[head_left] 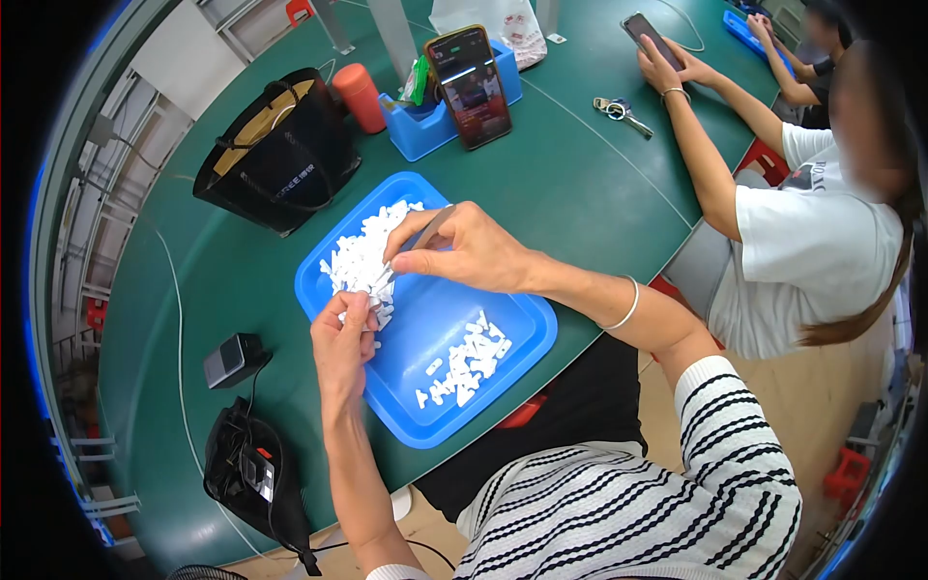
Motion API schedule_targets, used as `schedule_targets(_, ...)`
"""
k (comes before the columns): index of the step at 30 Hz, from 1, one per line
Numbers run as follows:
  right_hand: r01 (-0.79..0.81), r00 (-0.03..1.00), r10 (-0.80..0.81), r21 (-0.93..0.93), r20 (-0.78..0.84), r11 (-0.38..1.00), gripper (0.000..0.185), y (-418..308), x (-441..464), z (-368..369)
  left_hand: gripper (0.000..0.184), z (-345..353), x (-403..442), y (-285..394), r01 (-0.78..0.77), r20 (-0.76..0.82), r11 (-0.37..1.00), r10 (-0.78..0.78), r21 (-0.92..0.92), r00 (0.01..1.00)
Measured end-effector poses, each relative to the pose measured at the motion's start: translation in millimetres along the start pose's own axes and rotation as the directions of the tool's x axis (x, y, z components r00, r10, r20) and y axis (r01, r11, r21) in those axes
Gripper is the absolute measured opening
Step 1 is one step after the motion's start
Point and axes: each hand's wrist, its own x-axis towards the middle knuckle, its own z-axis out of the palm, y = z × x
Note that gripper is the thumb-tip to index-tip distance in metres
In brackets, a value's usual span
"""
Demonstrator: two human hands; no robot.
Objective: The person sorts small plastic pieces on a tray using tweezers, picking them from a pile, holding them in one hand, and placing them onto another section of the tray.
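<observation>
A blue tray (396, 387) lies on the green table. In its far part is a large heap of small white pieces (360, 253); a smaller group of white pieces (469, 360) lies in its near part. My right hand (464, 251) is closed on brown tweezers (437, 226), with their tips over the heap. My left hand (346, 333) is at the tray's left edge beside the heap, its fingers pinched on a small white piece.
Past the tray stand a propped phone (471, 89), a blue tape holder (418, 133), a red cup (359, 99) and a black bag (280, 155). Left are a dark box (234, 362) and an open black pouch (253, 474). Keys (623, 116) lie near another person (793, 232) holding a phone.
</observation>
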Motion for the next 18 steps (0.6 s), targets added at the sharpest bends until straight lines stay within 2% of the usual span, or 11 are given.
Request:
schedule_targets(2, 0.034, 0.999, -0.034, -0.048, -0.010, 0.998, 0.015, 0, 0, 0, 0.025, 0, 1, -1, -0.003, -0.024, 0.999, 0.002, -0.040, 1.000)
schedule_targets(4, 0.061, 0.998, -0.063, 0.103, 0.013, 0.993, 0.015, 3, -2, 3, 0.025, 2, 1, -1, 0.007, -0.005, 0.998, -0.007, -0.062, 1.000)
schedule_targets(5, 0.061, 0.998, -0.062, 0.103, 0.010, 0.993, 0.015, 6, -1, 4, 0.026, 3, 0, -1, 0.016, 0.012, 0.996, -0.015, -0.084, 1.000)
schedule_targets(7, 0.122, 0.991, -0.122, 0.006, 0.059, 0.993, 0.015, 10, -1, 6, 0.026, 5, 0, -4, 0.022, 0.021, 0.995, -0.021, -0.098, 1.000)
schedule_targets(10, 0.111, 0.993, -0.108, -0.053, 0.049, 0.992, 0.015, 7, -2, 4, 0.027, 6, 0, -4, 0.028, 0.031, 0.993, -0.025, -0.113, 0.999)
schedule_targets(14, 0.110, 0.994, -0.109, -0.047, 0.028, 0.993, 0.015, 4, -1, 3, 0.023, 4, -1, 2, 0.034, 0.041, 0.989, -0.029, -0.145, 0.999)
schedule_targets(15, 0.063, 0.998, -0.062, 0.073, -0.023, 0.995, 0.015, 4, 0, 2, 0.023, 3, -1, 4, 0.035, 0.041, 0.989, -0.030, -0.146, 0.999)
schedule_targets(16, 0.021, 0.998, -0.009, 0.193, -0.066, 0.981, 0.015, 4, 1, 2, 0.020, 2, -1, 7, 0.013, 0.051, 0.972, -0.001, -0.235, 0.999)
schedule_targets(17, 0.039, 0.994, -0.019, 0.180, -0.108, 0.983, 0.015, 5, 3, -1, 0.018, -2, -1, 9, -0.009, 0.053, 0.946, 0.028, -0.323, 0.998)
schedule_targets(18, 0.067, 0.990, -0.050, 0.123, -0.131, 0.990, 0.015, 8, 6, -5, 0.017, -7, 0, 11, 0.009, 0.125, 0.866, 0.062, -0.501, 0.990)
